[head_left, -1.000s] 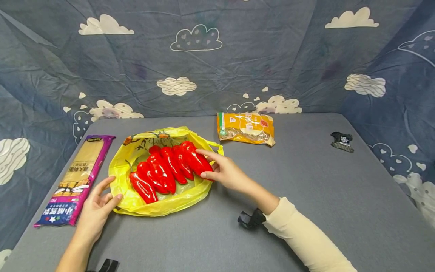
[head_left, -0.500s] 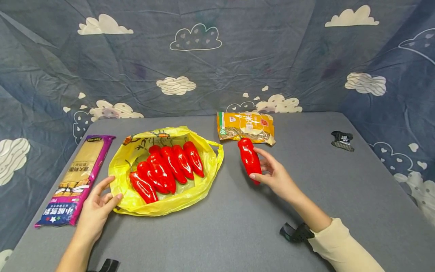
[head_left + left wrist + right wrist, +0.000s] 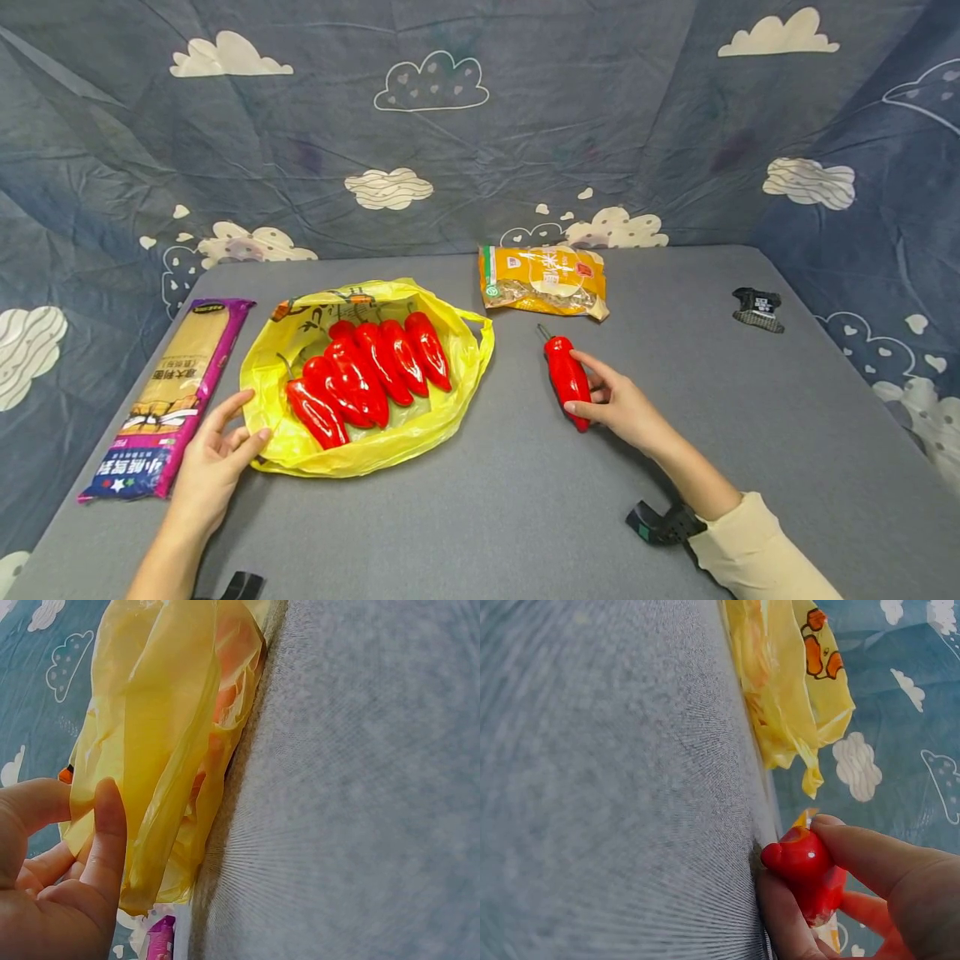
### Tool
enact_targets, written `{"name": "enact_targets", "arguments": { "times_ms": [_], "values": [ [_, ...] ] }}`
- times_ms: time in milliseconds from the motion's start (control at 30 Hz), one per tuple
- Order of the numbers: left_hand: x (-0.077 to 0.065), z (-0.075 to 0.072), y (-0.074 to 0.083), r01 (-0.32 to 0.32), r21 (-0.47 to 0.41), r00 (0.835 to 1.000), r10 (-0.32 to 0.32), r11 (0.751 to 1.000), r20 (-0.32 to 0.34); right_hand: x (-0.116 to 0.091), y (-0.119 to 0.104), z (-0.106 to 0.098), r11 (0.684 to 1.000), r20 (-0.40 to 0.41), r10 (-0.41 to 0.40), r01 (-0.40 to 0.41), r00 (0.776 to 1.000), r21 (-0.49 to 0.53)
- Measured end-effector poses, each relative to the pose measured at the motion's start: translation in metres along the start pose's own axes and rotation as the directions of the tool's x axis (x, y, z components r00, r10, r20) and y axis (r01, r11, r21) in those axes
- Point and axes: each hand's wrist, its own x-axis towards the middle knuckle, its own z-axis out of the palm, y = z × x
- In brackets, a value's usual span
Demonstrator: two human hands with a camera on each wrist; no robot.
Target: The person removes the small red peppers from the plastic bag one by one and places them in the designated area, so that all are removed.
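Observation:
A yellow plastic bag [image 3: 375,462] lies with its mouth spread wide, several glossy red peppers [image 3: 347,383] side by side inside. At its left edge my left hand [image 3: 212,462] pinches the plastic between thumb and fingers, as the left wrist view [image 3: 75,885] also shows. To the right of the bag, my right hand [image 3: 618,408] grips a single red pepper [image 3: 564,375] by its lower half, its stem pointing away. In the right wrist view that pepper [image 3: 802,862] sits between thumb and fingers, at or very near the grey tabletop.
A purple-edged pasta packet [image 3: 168,400] lies left of the bag, close to my left hand. At the back stands an orange food packet [image 3: 543,282]. A small black packet [image 3: 757,310] is far right on the grey table [image 3: 450,533]. A cloud-print cloth hangs behind.
My right hand has taken a red pepper from the bag's right side, carried it right, and lowered it slightly toward me. The left hand stays at the bag's edge.

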Motion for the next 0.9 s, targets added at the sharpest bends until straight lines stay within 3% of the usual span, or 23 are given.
{"name": "enact_targets", "arguments": {
  "times_ms": [500,700,900],
  "values": [
    [0.0,-0.001,-0.002,-0.009,0.0,1.0,0.009,1.0,0.009,0.001,0.004,0.0,0.961,-0.065,-0.089,0.069,0.994,-0.268],
    [0.0,0.0,-0.002,-0.004,0.007,1.0,0.004,1.0,0.004,0.001,-0.005,-0.001,0.973,-0.081,-0.117,0.098,0.99,-0.208],
    [0.0,-0.001,-0.001,-0.014,-0.004,1.0,0.014,1.0,0.01,0.003,-0.041,0.004,0.954,-0.129,-0.263,0.238,0.956,-0.185]
  ]
}}
